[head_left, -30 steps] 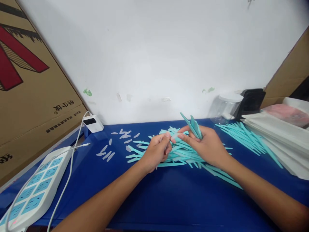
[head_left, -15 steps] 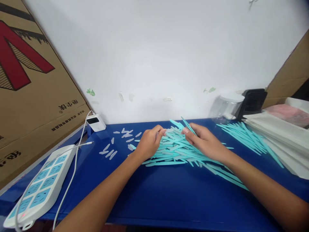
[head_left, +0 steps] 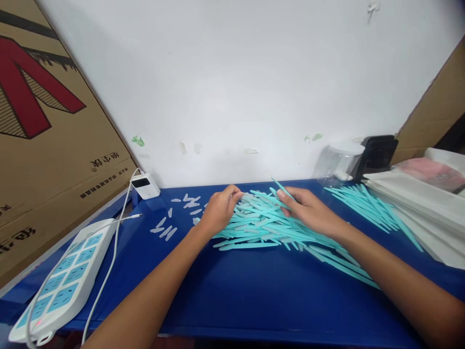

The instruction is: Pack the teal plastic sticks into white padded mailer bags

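**Two hands at work over a pile of turquoise strips, read left to right**

At far left, a printed cardboard carton [head_left: 54,126] stands against the white wall. Beside it lies a white power strip [head_left: 69,266], set along the side of the blue table [head_left: 232,295], a position that presumably leaves the middle free for handwork. A small white device [head_left: 146,186] with a dark screen stands near the wall.

Next come small translucent pieces [head_left: 160,225], scattered just left of the pile; their separate placing seems to keep them from mixing with the strips. The left hand [head_left: 219,209] is at the pile's left edge, thumb and forefinger brought together at the tips. Whether a small piece is pinched there cannot be told.

The pile of turquoise strips [head_left: 254,225] lies between the hands, within reach of both. The right hand [head_left: 310,208] is clamped on at least one turquoise strip [head_left: 281,187], its end angled up and leftward, probably so that the tip stays exposed.

At right, a second group of strips [head_left: 370,206] lies more nearly parallel, apart from the pile, beside a lidded clear jar [head_left: 343,157] and white stacked sheets [head_left: 417,208].
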The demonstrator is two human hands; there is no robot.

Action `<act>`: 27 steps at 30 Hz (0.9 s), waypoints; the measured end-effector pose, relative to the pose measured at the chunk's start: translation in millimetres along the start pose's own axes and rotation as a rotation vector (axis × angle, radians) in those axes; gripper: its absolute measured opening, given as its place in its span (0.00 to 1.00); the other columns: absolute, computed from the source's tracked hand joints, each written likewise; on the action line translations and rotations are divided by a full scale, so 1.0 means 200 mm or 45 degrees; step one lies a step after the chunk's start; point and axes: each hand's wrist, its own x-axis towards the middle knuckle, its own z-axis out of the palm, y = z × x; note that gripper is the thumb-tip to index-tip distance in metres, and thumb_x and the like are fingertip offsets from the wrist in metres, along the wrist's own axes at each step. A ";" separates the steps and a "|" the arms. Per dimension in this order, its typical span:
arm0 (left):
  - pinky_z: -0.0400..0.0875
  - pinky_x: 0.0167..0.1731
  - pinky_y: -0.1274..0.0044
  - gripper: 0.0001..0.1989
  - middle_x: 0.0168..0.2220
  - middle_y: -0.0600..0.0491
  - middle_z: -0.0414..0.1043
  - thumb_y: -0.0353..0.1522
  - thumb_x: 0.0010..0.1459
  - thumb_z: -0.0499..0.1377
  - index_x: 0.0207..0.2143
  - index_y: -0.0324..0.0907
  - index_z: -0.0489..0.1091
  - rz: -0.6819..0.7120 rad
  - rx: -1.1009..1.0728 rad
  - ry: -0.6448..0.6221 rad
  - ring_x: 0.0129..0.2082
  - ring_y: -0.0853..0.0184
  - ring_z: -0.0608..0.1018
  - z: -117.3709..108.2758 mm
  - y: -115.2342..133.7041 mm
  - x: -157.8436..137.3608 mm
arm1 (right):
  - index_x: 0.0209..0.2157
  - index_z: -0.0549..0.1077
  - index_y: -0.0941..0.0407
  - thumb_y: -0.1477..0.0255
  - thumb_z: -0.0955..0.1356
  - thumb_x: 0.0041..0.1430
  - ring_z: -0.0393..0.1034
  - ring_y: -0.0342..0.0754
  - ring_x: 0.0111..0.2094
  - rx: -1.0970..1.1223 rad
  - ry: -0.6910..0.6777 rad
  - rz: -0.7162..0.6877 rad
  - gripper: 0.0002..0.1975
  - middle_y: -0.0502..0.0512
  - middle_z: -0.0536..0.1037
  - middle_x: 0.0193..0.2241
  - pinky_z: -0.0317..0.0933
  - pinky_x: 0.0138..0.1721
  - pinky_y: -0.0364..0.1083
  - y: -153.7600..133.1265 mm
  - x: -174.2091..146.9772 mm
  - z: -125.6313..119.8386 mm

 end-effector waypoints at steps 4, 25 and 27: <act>0.52 0.28 0.76 0.17 0.23 0.59 0.60 0.42 0.74 0.47 0.38 0.43 0.68 0.015 -0.050 -0.004 0.23 0.69 0.62 0.00 -0.01 0.00 | 0.27 0.67 0.55 0.47 0.62 0.69 0.61 0.44 0.26 -0.057 0.067 -0.052 0.27 0.48 0.68 0.24 0.54 0.29 0.45 -0.01 0.00 -0.01; 0.52 0.28 0.75 0.18 0.22 0.59 0.59 0.42 0.74 0.46 0.36 0.43 0.67 -0.023 0.030 -0.133 0.22 0.69 0.63 -0.05 -0.04 0.02 | 0.33 0.74 0.55 0.50 0.66 0.66 0.71 0.51 0.33 -0.238 0.137 -0.110 0.22 0.52 0.78 0.31 0.58 0.32 0.46 0.04 0.01 -0.02; 0.53 0.29 0.75 0.18 0.22 0.59 0.61 0.42 0.74 0.47 0.37 0.43 0.68 -0.024 0.033 -0.154 0.23 0.69 0.64 -0.04 -0.02 0.02 | 0.34 0.75 0.55 0.50 0.66 0.66 0.70 0.51 0.33 -0.241 0.125 -0.116 0.22 0.52 0.78 0.31 0.58 0.32 0.46 0.03 0.01 -0.02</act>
